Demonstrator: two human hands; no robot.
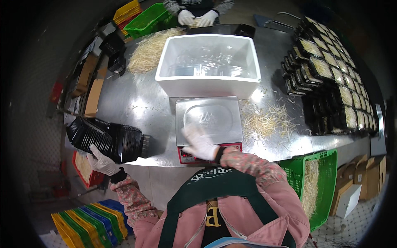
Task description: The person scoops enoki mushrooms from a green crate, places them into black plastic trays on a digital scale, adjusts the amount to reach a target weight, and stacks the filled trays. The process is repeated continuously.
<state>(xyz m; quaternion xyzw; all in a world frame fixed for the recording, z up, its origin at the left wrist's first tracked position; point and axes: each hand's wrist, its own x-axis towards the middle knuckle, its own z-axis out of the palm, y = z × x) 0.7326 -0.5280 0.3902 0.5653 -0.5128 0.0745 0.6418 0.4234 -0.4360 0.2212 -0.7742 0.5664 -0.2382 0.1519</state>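
My left hand [104, 163], in a white glove, grips the lower side of a nested stack of black plastic trays [91, 136] at the table's left front edge. More nested black trays [127, 142] lie against that stack. My right hand [201, 144], gloved too and blurred, is over the front of a digital scale with its fingers spread and nothing in them. The scale's steel platform [214, 114] carries no tray, and part of its red front panel [186, 157] is covered by that hand. Loose bean sprouts [263, 122] lie right of the scale.
Behind the scale stands a white foam box [207, 88] holding clear plastic pieces. Filled trays [332, 74] are stacked high at right; a sprout heap [145, 54] lies back left. A green crate [328, 189] sits at lower right. Across the table, a person's gloved hands [198, 18] handle sprouts.
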